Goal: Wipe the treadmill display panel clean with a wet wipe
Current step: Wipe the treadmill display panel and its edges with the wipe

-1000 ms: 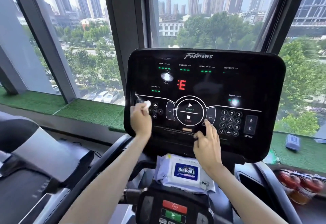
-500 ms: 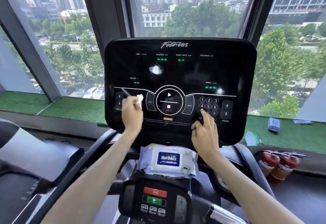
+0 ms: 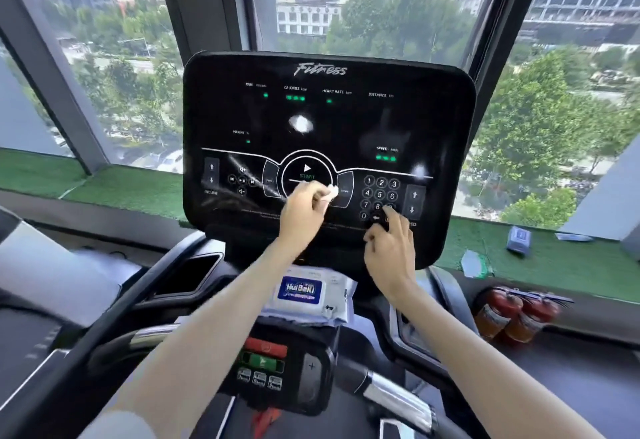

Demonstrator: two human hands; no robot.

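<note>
The wet wipe (image 3: 331, 193), a small white wad, was pinched in the curled fingers (image 3: 313, 196) of the left hand (image 3: 299, 212). It was pressed against the display panel (image 3: 433, 109) at the lower right of the round START ring (image 3: 306, 172). Half a second earlier those fingers and the wipe had been left of the ring, just beside the media buttons (image 3: 242, 180); they had since travelled rightward across it. Left of the wiping fingers, pale wet streaks (image 3: 239, 165) lay over the media buttons.

To the right of them, the right hand (image 3: 389, 248) had kept its place. Its fingers (image 3: 398, 222) were loosely bent and gripped nothing, their tips resting on the bottom rows of the number keypad (image 3: 380, 189) and hiding the lowest keys. The two hands were nearer each other than before.

Below both sets of fingers, a wipe pack (image 3: 304, 291) with a blue label lay just under the panel's lower edge. Further below sat a lower control pad (image 3: 265, 360) with a red and a green button. Well to the right of the right fingers, red canisters (image 3: 512, 310) stood by the sill, and a small blue object (image 3: 518, 238) lay on the green turf (image 3: 554, 265).
</note>
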